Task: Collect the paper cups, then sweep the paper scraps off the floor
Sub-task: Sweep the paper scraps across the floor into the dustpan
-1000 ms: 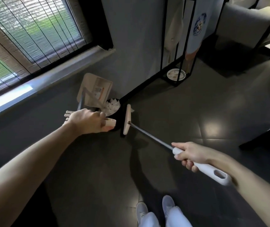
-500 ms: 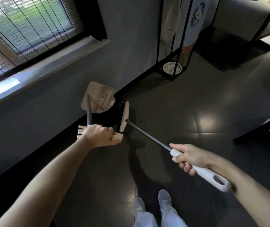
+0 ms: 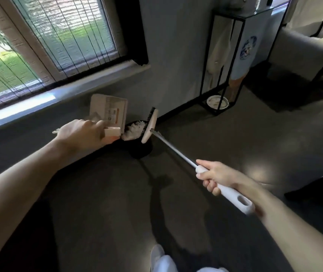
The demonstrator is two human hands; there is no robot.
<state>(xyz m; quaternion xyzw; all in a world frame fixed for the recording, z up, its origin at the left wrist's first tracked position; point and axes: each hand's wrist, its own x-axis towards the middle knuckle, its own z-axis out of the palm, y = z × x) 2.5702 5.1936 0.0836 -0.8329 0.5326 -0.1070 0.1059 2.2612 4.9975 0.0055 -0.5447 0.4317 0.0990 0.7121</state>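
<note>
Moved: the broom head (image 3: 150, 124) now sits higher than half a second ago, over the rim of the black bin (image 3: 140, 152), and the dustpan (image 3: 108, 110) is tipped up further.
Left hand (image 3: 84, 134): fingers curled round the dustpan's pale handle, just left of the bin.
Right hand (image 3: 217, 177): wrapped firmly round the white grip of the broom (image 3: 174, 148), near right.
Paper scraps (image 3: 134, 131): heaped white in the bin's mouth, far centre by the wall, just beside the bristles.
Paper cups: none I can make out.
Handling: the scraps look light and soft, likely to flutter or cling to bristles (so short, gentle strokes). The broom seems stiff and light and is best held at its moulded grip.
</note>
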